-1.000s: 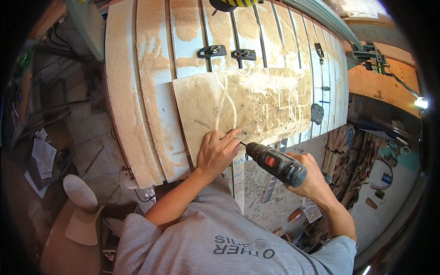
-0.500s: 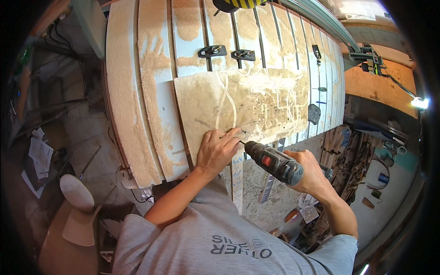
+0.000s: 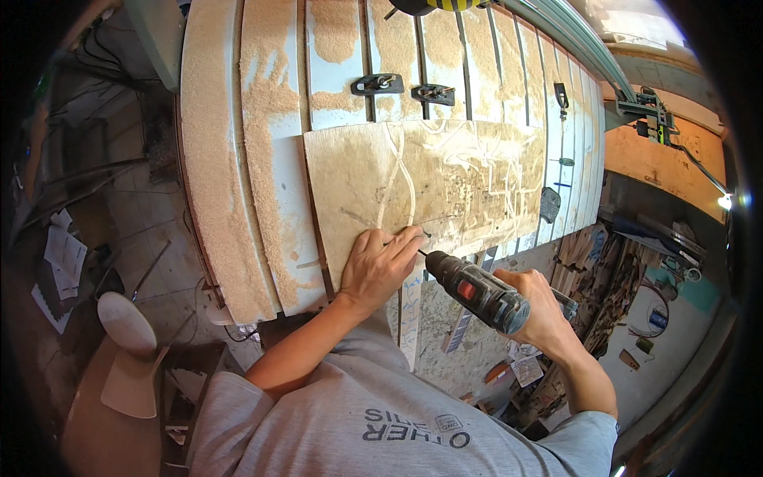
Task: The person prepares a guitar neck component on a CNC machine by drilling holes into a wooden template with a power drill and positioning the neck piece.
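My right hand is wrapped around the handle of a black cordless drill with a red patch on its body. The drill's thin bit points up and left, its tip close to the fingertips of my left hand. That hand lies at the near edge of a worn plywood board, its bent fingers pressed together; whatever they pinch is hidden. Pale curved grooves run across the board's face. Just beyond the left fingertips is a small dark mark or piece I cannot make out.
The board lies on a slatted white machine bed strewn with sawdust. Two black clamps sit beyond it. A dark flat pad is off its right end. Wood offcuts are piled at right; a stool stands lower left.
The view has shifted slightly, so the bed and board sit a little farther right. Both hands and the drill keep nearly the same position relative to the board.
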`<state>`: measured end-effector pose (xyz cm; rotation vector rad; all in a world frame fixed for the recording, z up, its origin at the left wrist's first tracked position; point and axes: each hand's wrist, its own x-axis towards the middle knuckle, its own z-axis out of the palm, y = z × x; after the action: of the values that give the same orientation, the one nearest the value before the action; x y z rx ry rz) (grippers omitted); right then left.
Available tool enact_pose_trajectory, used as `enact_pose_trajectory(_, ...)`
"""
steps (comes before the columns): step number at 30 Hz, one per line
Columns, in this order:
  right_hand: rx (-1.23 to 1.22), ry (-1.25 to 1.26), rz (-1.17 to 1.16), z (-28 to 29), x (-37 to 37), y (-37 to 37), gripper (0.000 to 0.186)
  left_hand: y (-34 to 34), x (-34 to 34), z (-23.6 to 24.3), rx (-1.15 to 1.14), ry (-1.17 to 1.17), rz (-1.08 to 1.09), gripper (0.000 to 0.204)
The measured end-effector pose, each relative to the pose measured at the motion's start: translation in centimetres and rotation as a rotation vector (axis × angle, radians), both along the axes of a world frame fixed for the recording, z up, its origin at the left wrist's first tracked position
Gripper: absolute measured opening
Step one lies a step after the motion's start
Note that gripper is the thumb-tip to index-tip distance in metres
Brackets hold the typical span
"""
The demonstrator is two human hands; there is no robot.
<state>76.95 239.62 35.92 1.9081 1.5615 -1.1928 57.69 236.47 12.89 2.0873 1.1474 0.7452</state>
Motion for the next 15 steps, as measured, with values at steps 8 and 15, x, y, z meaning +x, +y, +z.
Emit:
enact_pose_trajectory(8,0.008,-0.027,0.078,-0.1,-0.33,0.41,0.03,0.0,0.06,-0.02,0.003,-0.026,0.006,0.035)
enact_pose_trajectory(15,0.085,-0.098,0.519,-0.46,-0.01,0.38,0.035,-0.16,-0.19,0.12,0.012,-0.026,0.002,0.034)
